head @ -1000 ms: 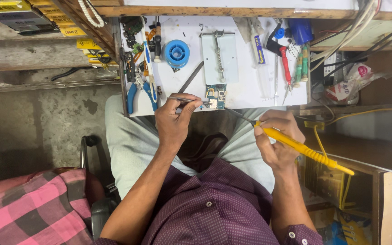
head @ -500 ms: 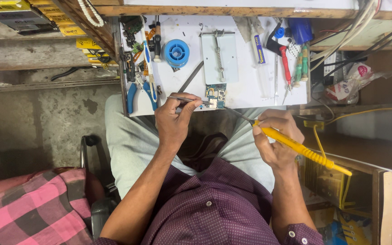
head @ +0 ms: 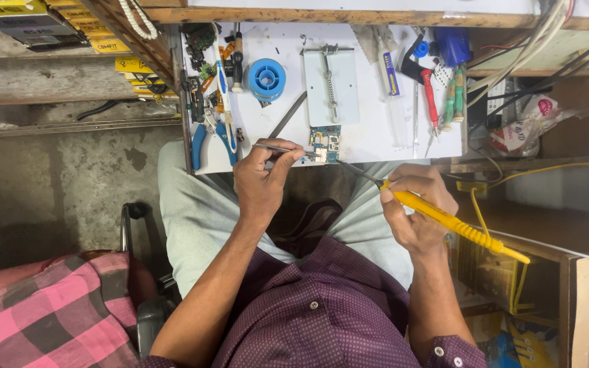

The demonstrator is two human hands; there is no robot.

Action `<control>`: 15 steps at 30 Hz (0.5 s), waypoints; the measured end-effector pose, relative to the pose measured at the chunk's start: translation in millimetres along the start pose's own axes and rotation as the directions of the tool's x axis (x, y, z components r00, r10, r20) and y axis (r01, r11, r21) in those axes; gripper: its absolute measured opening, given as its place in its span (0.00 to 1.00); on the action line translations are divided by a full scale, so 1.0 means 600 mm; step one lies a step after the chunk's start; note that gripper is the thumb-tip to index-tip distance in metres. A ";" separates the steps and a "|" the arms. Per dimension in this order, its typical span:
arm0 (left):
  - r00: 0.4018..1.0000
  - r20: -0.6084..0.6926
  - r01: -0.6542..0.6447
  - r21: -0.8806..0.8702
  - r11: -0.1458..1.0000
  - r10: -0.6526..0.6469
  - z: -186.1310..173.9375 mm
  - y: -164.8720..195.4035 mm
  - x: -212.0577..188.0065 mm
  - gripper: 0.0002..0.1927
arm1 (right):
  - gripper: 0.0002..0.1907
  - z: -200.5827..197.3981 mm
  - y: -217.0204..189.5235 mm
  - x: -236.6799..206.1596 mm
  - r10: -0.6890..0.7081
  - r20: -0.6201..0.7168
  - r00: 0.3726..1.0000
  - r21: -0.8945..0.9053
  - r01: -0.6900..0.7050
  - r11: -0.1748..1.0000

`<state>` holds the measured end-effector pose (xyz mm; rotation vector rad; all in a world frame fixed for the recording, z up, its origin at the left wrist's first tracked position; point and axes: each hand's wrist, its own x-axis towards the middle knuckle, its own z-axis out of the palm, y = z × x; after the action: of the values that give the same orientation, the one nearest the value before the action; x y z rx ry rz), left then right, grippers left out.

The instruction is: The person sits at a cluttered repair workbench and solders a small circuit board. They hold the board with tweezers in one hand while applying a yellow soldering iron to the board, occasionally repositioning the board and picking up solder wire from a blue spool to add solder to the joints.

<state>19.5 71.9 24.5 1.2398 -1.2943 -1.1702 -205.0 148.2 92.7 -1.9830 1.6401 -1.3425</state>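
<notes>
My left hand (head: 262, 182) pinches thin metal tweezers (head: 282, 148) at the small blue circuit board (head: 326, 144); my right hand (head: 414, 208) grips the yellow-handled soldering iron (head: 444, 219).

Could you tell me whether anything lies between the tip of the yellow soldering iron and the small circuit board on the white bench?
Nothing visible does. The right hand holds the yellow soldering iron, whose tip runs over bare bench straight to the circuit board. The tweezers in the left hand reach the board from the opposite side.

My head-worn camera looks steeply down from close above my lap onto the small white worktop (head: 376, 146).
</notes>
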 end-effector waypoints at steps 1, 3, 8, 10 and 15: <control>1.000 0.002 -0.002 -0.004 1.000 0.002 0.000 0.000 0.000 0.07 | 0.07 0.000 0.000 0.000 0.002 0.000 1.000 -0.003 -0.002 1.000; 1.000 -0.001 -0.010 0.002 1.000 0.010 0.000 0.001 -0.001 0.07 | 0.07 0.000 0.000 0.000 0.000 0.000 1.000 0.015 0.000 1.000; 1.000 -0.006 -0.008 0.001 1.000 0.008 0.000 0.002 0.001 0.07 | 0.08 0.001 -0.001 0.002 0.014 0.014 1.000 0.004 -0.014 1.000; 1.000 -0.002 0.014 -0.004 1.000 -0.014 0.000 0.002 0.000 0.07 | 0.08 0.000 -0.002 0.004 0.018 0.031 0.999 -0.001 -0.018 1.000; 1.000 -0.003 -0.011 -0.040 0.999 0.011 0.002 0.001 0.000 0.07 | 0.08 0.001 -0.005 0.007 0.043 0.047 0.998 0.027 -0.044 0.999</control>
<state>18.4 71.9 25.2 1.2035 -1.2678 -1.1807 -202.7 145.3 96.4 -1.9364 1.6253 -1.2870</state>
